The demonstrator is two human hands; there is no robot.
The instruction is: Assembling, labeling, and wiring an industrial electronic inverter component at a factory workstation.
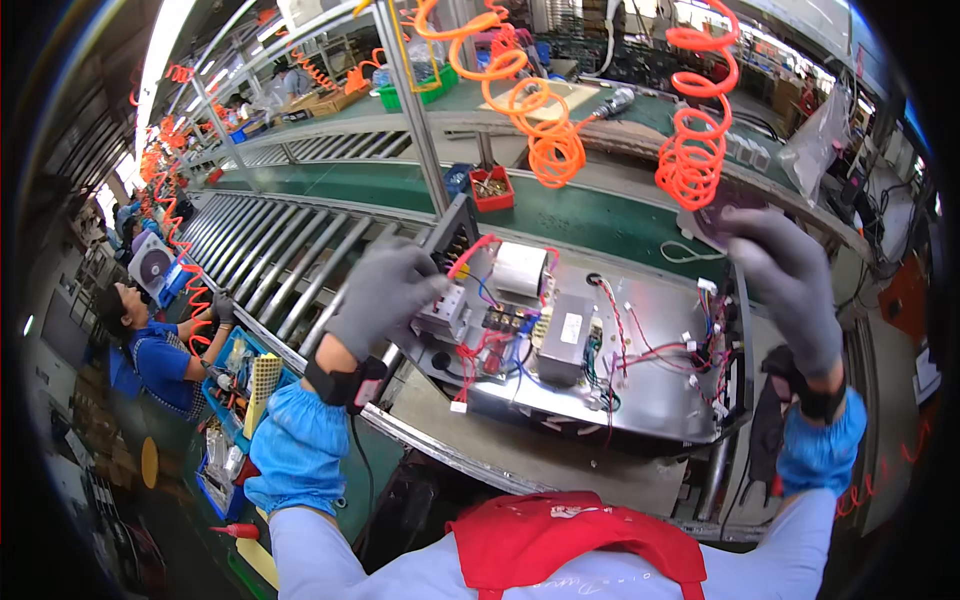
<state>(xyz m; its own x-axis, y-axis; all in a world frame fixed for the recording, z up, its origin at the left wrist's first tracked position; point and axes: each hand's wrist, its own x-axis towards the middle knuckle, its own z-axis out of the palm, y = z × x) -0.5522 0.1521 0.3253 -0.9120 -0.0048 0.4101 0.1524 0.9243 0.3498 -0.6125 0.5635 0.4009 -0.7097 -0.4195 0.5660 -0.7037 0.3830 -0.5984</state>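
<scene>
Red apron [570, 545], white print [578, 511]; grey block [562, 362], 1 label [572, 327].

One open metal chassis [648, 318], dark-walled, fitted with a grey block [566, 345], silvery cylinder [520, 270] and multicoloured wiring [488, 352], lies flat over the roller conveyor [312, 262].

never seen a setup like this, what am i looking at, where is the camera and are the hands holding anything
There's no machine arm here: these are a person's own gloved hands. The single picture comes from a wide fisheye camera on their head, looking down, so straight edges bend. In front sits an open metal chassis carrying a silver cylinder, a grey box-shaped component and coloured wires. The left hand is at its left end; the right hand is raised by its far right corner. Blur hides whether either holds anything. Orange coiled hoses hang beyond.
</scene>
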